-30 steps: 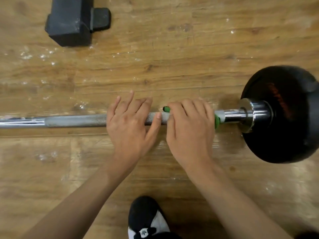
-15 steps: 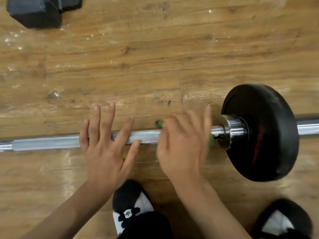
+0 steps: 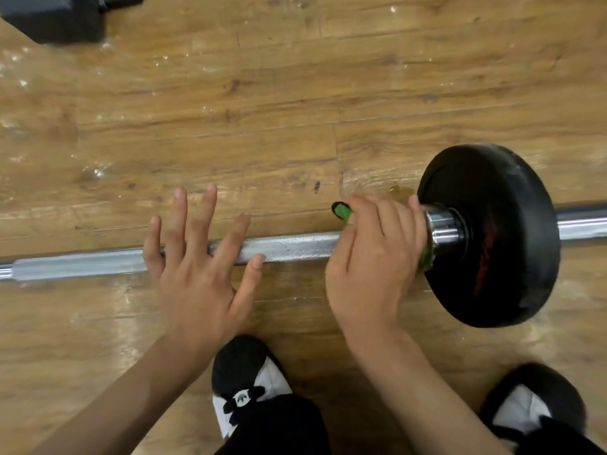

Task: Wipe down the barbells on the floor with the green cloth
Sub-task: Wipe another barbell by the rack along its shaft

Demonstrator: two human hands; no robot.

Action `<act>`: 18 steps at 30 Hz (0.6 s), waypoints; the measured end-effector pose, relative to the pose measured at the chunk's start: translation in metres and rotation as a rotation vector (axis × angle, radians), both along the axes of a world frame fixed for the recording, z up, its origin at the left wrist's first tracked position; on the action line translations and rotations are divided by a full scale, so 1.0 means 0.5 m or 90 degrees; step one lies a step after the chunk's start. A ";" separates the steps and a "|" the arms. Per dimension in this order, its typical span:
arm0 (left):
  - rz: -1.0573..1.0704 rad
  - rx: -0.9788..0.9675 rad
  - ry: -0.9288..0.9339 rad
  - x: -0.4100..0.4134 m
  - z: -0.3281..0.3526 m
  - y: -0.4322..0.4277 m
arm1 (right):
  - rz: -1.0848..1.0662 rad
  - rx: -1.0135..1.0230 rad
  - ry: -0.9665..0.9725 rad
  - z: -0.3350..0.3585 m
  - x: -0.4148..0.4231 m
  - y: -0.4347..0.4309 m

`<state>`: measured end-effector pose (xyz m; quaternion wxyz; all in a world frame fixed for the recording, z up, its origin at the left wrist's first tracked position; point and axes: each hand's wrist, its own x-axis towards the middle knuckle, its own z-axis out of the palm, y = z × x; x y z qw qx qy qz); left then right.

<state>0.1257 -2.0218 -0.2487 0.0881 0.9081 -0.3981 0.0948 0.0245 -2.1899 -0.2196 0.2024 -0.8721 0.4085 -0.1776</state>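
1. Head view: a long steel barbell shaft [image 3: 289,247] with a knurled grip lies flat on the worn wooden plank floor [image 3: 295,93], running 9 to 3 o'clock. A round black weight plate [image 3: 492,231] sits on it at 3 o'clock, with a chrome collar [image 3: 443,229] just inside the plate.
2. Right hand [image 3: 371,267] wraps the shaft right up against the collar. Its fingers [image 3: 387,218] are curled tight, clamped on the green cloth [image 3: 342,211] and the bar together. The cloth is mostly hidden: one tip pokes out at the hand's 11 o'clock, a sliver at its 3 o'clock by the collar.
3. Left hand [image 3: 197,274] sits left of centre, fingers [image 3: 179,221] straight and spread apart across the knurled part, gripping nothing. Probably steadying the bar.
4. Progress, judged: wiping is underway, with the cloth at the plate end of the shaft.
   - Wiped and unwiped steel look the same, so cannot tell how much is done.
   - Possibly left: the stretch toward 9 o'clock, the sleeve past the plate at 3 o'clock, maybe the plate.
   - Other barbells are not in view.
5. Rest: a dark blocky object [image 3: 56,18] at 11 o'clock, cut by the frame edge. Two black-and-white shoes, one at 6 o'clock [image 3: 249,382] and one at 5 o'clock [image 3: 532,402].
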 end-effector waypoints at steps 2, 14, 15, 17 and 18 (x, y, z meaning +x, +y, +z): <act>0.012 -0.005 -0.006 0.006 0.000 -0.009 | 0.059 0.018 0.042 0.008 0.047 0.031; 0.018 -0.012 -0.029 0.063 0.000 -0.053 | 0.244 -0.032 -0.020 -0.005 0.126 0.017; 0.008 -0.004 -0.028 0.069 0.000 -0.051 | 0.267 -0.044 -0.023 -0.011 0.116 -0.003; -0.005 0.015 -0.030 0.079 0.005 -0.047 | 0.204 -0.070 -0.010 -0.021 0.079 -0.055; -0.004 0.018 -0.033 0.083 0.007 -0.049 | 0.145 -0.084 0.003 -0.021 0.066 -0.070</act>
